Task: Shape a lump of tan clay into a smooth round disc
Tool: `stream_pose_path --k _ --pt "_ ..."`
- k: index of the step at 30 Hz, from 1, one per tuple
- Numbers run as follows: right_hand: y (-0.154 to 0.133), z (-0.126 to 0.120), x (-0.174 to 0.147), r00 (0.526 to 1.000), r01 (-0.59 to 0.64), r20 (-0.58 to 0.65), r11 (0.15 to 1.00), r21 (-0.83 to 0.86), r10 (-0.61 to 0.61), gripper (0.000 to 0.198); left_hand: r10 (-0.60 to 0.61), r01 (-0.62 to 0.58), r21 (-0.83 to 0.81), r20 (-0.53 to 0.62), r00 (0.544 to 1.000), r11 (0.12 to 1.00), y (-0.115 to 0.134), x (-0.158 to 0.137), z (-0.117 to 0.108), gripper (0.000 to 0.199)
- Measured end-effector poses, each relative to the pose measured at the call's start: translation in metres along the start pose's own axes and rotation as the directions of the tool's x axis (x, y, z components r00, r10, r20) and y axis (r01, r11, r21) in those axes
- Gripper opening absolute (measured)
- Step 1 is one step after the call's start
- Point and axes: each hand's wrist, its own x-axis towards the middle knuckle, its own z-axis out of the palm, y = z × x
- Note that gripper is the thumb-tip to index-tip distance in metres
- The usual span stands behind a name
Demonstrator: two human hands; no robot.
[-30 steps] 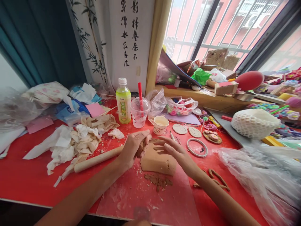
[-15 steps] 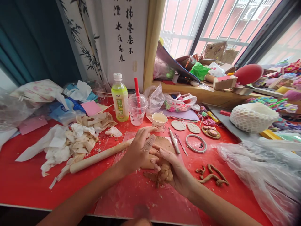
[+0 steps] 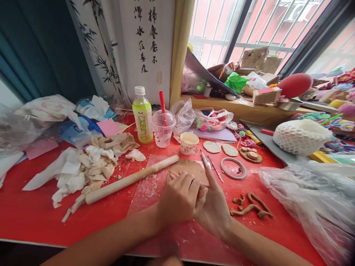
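In the head view, my left hand (image 3: pixel 180 197) is curled over my right hand (image 3: pixel 213 207), pressed together above the plastic mat (image 3: pixel 146 181). The right palm is turned up with its thumb stretched out. Between them sits a lump of clay, now hidden by the fingers. Just beyond the hands lies a flat rolled slab of brown clay (image 3: pixel 191 170). A wooden rolling pin (image 3: pixel 130 180) lies slantwise at the left, its far end near the slab. At the slab's right are a clay-smeared tool (image 3: pixel 204 158) and a thin tool (image 3: pixel 215 169).
Brown clay coils (image 3: pixel 253 208) lie at the right, below a grey ring (image 3: pixel 233 168). A paper cup (image 3: pixel 189 143), a plastic cup (image 3: pixel 163 135) and a tea bottle (image 3: pixel 142 118) stand behind. Crumpled tissues (image 3: pixel 91 166) are left, a plastic sheet (image 3: pixel 302 195) right.
My left hand has come down from its raised, spread pose and closed over the right hand. The clay lump, visible before, is now covered. More of the slab and rolling pin shows.
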Motion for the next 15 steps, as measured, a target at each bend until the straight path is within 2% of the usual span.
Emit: stream_pose_path --k 2,4,5,6,7,8,9,10,11,12,13,14,15 --pt "0.002 -0.002 0.001 0.999 -0.04 0.002 0.993 0.11 0.04 0.038 0.067 -0.066 0.112 -0.009 0.998 0.992 -0.003 0.003 0.001 0.028" --pt "0.007 -0.003 0.003 0.998 -0.062 0.038 0.986 0.152 0.057 0.033 0.081 -0.079 0.1 -0.019 0.997 0.992 -0.009 0.007 -0.001 0.033" --pt "0.01 -0.002 0.004 0.996 -0.076 0.067 0.987 0.144 0.067 0.033 0.024 -0.023 0.036 -0.011 1.0 0.999 -0.013 0.009 -0.003 0.036" --pt "0.013 -0.001 0.005 0.992 -0.093 0.092 0.988 0.12 0.083 0.035 -0.094 0.094 -0.064 0.016 0.995 0.993 -0.018 0.012 -0.006 0.04" --pt "0.015 0.0 0.006 0.989 -0.109 0.107 0.99 0.089 0.099 0.04 -0.25 0.259 -0.186 0.071 0.966 0.948 -0.025 0.014 -0.01 0.044" --pt "0.017 0.001 0.007 0.987 -0.126 0.112 0.991 0.055 0.119 0.046 -0.415 0.441 -0.305 0.148 0.898 0.844 -0.031 0.017 -0.014 0.047" --pt "0.018 0.002 0.008 0.985 -0.14 0.109 0.99 0.027 0.136 0.052 -0.555 0.599 -0.405 0.233 0.798 0.691 -0.038 0.019 -0.019 0.049" --pt "0.019 0.003 0.009 0.985 -0.145 0.1 0.989 0.011 0.143 0.056 -0.649 0.704 -0.478 0.31 0.695 0.526 -0.045 0.021 -0.024 0.051" --pt "0.019 0.004 0.01 0.986 -0.141 0.088 0.99 0.003 0.14 0.058 -0.698 0.756 -0.528 0.368 0.615 0.388 -0.05 0.023 -0.028 0.052" --pt "0.018 0.005 0.01 0.988 -0.134 0.078 0.991 -0.004 0.134 0.059 -0.718 0.773 -0.562 0.403 0.567 0.295 -0.053 0.025 -0.032 0.053" --pt "0.017 0.006 0.011 0.99 -0.123 0.074 0.992 -0.014 0.124 0.06 -0.726 0.772 -0.586 0.415 0.548 0.247 -0.053 0.027 -0.034 0.054" --pt "0.015 0.008 0.012 0.991 -0.109 0.075 0.994 -0.024 0.111 0.06 -0.733 0.763 -0.603 0.406 0.546 0.235 -0.051 0.029 -0.036 0.055" --pt "0.013 0.009 0.013 0.993 -0.084 0.081 0.996 -0.035 0.086 0.058 -0.734 0.747 -0.61 0.375 0.566 0.264 -0.046 0.032 -0.037 0.055"
